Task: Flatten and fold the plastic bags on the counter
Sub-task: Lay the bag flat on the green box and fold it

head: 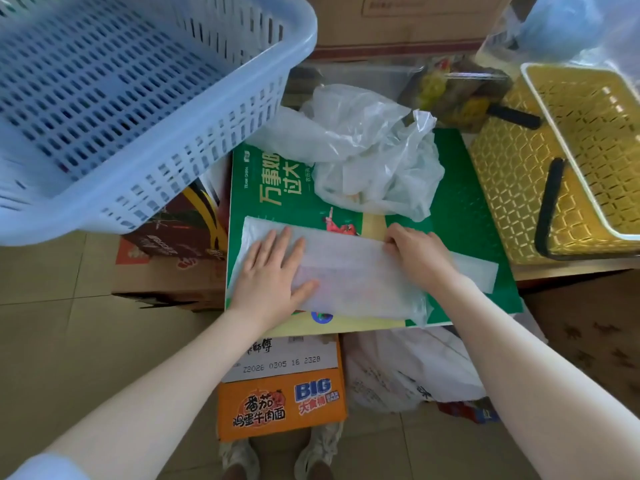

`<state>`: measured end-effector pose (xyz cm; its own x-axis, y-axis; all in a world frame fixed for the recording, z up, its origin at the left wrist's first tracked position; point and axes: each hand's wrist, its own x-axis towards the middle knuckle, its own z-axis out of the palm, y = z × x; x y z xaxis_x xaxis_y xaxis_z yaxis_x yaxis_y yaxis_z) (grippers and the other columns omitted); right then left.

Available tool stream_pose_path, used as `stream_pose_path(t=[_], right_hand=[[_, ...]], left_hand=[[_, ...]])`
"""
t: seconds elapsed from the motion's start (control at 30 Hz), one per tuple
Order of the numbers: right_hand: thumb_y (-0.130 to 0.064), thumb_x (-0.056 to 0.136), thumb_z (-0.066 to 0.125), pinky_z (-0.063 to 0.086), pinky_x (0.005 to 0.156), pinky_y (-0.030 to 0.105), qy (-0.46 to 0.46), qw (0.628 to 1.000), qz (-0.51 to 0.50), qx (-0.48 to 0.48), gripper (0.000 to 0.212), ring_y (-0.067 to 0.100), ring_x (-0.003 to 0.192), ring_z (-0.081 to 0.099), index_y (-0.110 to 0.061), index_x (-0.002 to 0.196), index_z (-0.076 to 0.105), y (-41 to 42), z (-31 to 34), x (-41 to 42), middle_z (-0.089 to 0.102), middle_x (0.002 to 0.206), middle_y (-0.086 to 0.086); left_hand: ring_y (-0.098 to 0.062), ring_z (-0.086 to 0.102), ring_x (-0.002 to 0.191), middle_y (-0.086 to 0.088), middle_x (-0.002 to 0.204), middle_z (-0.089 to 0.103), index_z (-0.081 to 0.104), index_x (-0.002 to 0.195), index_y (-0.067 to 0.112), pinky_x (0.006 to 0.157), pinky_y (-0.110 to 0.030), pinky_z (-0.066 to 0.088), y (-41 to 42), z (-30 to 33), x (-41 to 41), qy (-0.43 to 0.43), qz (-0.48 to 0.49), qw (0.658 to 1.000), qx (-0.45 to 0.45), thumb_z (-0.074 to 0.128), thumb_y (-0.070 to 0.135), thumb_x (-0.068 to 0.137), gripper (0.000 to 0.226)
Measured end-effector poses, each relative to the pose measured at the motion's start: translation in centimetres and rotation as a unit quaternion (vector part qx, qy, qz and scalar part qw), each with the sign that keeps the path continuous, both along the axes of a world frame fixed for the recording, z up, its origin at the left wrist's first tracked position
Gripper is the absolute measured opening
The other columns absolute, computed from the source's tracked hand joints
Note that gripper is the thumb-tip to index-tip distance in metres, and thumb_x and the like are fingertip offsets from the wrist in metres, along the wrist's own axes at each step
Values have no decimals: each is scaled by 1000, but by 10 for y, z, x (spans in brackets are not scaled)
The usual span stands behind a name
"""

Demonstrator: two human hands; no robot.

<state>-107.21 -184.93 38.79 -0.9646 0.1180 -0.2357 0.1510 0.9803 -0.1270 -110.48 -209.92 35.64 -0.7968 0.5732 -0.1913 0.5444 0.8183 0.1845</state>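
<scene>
- White plastic, the flattened bag (349, 271) lies as a long strip on the near part of the green board (464, 216).
- Your left hand (273, 271) lies flat on the bag's left part, fingers straight and spread, pressing it down.
- Your right hand (415, 252) pinches the bag's far edge towards its right end, fingers curled onto the plastic.
- A crumpled bag (367, 150), clear and loose, sits on the far part of the board, apart from both hands.
- The board rests on cardboard boxes; an orange noodle box (280, 403) stands below its near edge, on a tiled floor (52, 323).
- A blue basket (121, 98) looms at far left.
- A yellow basket (561, 168) with a black handle stands at right; its contents cannot be made out.
</scene>
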Motion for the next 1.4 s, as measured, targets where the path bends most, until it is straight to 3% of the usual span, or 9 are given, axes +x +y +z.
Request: stream_pose_path(t=[0.17, 0.3, 0.43, 0.53, 0.63, 1.0, 1.2, 1.3, 1.4], right_hand=[[-3, 87, 41, 32, 79, 39, 38, 989, -57, 132, 21, 34, 99, 50, -4, 102, 56, -1, 2, -12, 60, 104, 19], [-7, 75, 44, 45, 95, 49, 153, 986, -19, 58, 40, 41, 109, 57, 5, 110, 59, -59, -11, -2, 60, 114, 26], [-38, 90, 20, 14, 115, 37, 84, 994, 24, -64, 64, 24, 143, 20, -9, 148, 19, -96, -29, 8, 26, 153, 8], [-47, 90, 13, 2, 113, 34, 70, 997, -5, -30, 67, 22, 144, 16, -16, 148, 18, -78, -44, 17, 20, 156, 5], [-45, 92, 18, 7, 111, 37, 70, 997, -26, -7, 63, 27, 141, 26, -15, 146, 28, -55, -46, 28, 26, 153, 8], [-55, 80, -3, -3, 115, 34, 27, 993, -112, -18, 82, 18, 146, 2, -10, 149, 7, 34, -38, 75, 3, 158, 5], [-51, 85, 46, 39, 95, 41, 175, 972, -140, -70, 58, 33, 113, 49, -3, 115, 59, 23, -18, 112, 56, 121, 15], [-41, 84, 63, 35, 89, 39, 124, 957, -243, -100, 37, 32, 107, 46, -10, 103, 66, 21, -15, 121, 58, 113, 10], [-33, 84, 64, 32, 85, 29, 95, 927, -287, -223, 25, 27, 107, 45, -13, 100, 67, 24, -15, 118, 58, 110, 6]], left_hand=[[-28, -18, 141, 2, 154, -19, -11, 144, 37, 112, -45, -14, 14, -2, -3, 6, 16, 999, -43, -5, 83, 61, 96], [-29, -17, 141, -1, 155, -14, -6, 146, 35, 111, -42, -15, 18, -3, -6, 18, 32, 999, -39, 6, 87, 60, 101], [-34, 8, 142, -10, 155, 12, 22, 146, 21, 113, -41, -4, 15, -6, -4, 43, 33, 999, -4, 18, 73, 75, 88], [-39, 20, 139, -15, 152, 23, 30, 143, 15, 112, -44, 5, 12, -9, -6, 53, 18, 998, 1, 24, 63, 82, 78], [-37, 11, 141, -12, 154, 14, 21, 146, 18, 113, -43, -1, 11, -10, -7, 52, 11, 999, 0, 17, 65, 83, 78], [-26, -17, 141, -2, 153, -18, -6, 147, 25, 111, -38, -16, 16, -5, -5, 35, 33, 997, -54, 11, 90, 56, 114], [-30, 30, 136, -13, 148, 31, 36, 139, 6, 114, -35, 5, 45, 14, 28, 35, -83, 995, 50, 16, 69, 84, 86], [-26, 29, 137, -8, 150, 29, 35, 141, 11, 108, -39, 6, 70, 19, 52, -45, -126, 988, 72, 22, 67, 78, 85], [-28, 51, 121, -10, 134, 53, 54, 127, 10, 98, -43, 36, 82, 12, 64, -54, -127, 989, 60, 39, 57, 79, 69]])
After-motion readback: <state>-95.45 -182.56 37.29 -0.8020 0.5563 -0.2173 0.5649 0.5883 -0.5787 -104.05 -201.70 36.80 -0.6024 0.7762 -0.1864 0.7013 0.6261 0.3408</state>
